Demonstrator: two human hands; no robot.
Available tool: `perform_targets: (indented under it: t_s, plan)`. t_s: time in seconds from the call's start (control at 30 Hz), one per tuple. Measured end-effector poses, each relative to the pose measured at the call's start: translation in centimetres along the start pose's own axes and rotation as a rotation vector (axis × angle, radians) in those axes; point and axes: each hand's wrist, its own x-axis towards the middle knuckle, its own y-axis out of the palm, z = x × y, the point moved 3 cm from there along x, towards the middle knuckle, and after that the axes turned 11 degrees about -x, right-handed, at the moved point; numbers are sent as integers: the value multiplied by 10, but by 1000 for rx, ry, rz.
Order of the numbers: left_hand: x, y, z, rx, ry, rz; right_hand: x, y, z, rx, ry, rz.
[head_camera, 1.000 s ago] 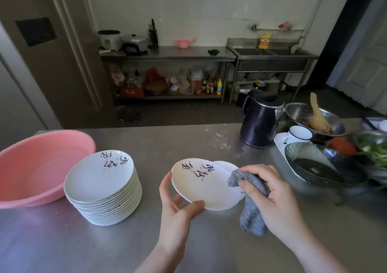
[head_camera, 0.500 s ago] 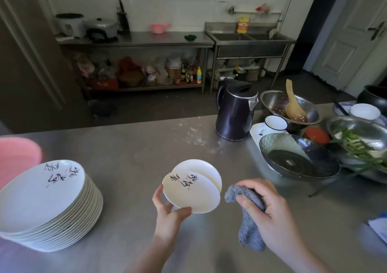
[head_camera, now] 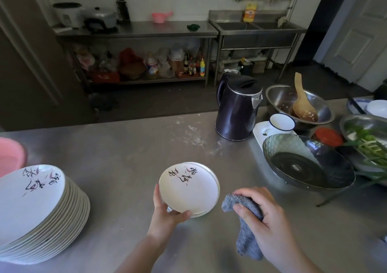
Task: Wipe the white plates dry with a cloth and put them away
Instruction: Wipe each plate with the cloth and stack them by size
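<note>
Left hand (head_camera: 167, 212) grip pinches white plate (head_camera: 188, 189) over another, evidently stacking it; right hand (head_camera: 270, 220) clutches grey cloth (head_camera: 247, 241), clear of plate.

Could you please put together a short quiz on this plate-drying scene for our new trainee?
1. True or false: the right hand grips the grey cloth.
2. What does the left hand hold? A) the dark kettle B) a white plate C) the pink basin
3. Fill in: the tall stack of plates stands to the ____ of the held plate, on the steel counter.

Key
1. True.
2. B; it is held at its near edge, over another plate lying on the counter.
3. Left.
</note>
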Motion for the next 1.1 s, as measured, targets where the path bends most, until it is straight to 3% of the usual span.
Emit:
perform_targets:
  t_s: [0.13,0.3,0.43,0.87,1.1]
  plan:
    - [6,-5,-4,120,-22,28,2,6,-4,27,9,9]
    - [14,-9,-10,393,56,-70,2,11,-6,40,21,8]
    - [11,-7,-12,469,24,-94,-1,12,-10,43,33,13]
    - [4,-6,-12,496,22,-139,-7,14,2,60,37,18]
    - [-45,-16,-45,501,226,-191,-15,26,28,9,-27,-17]
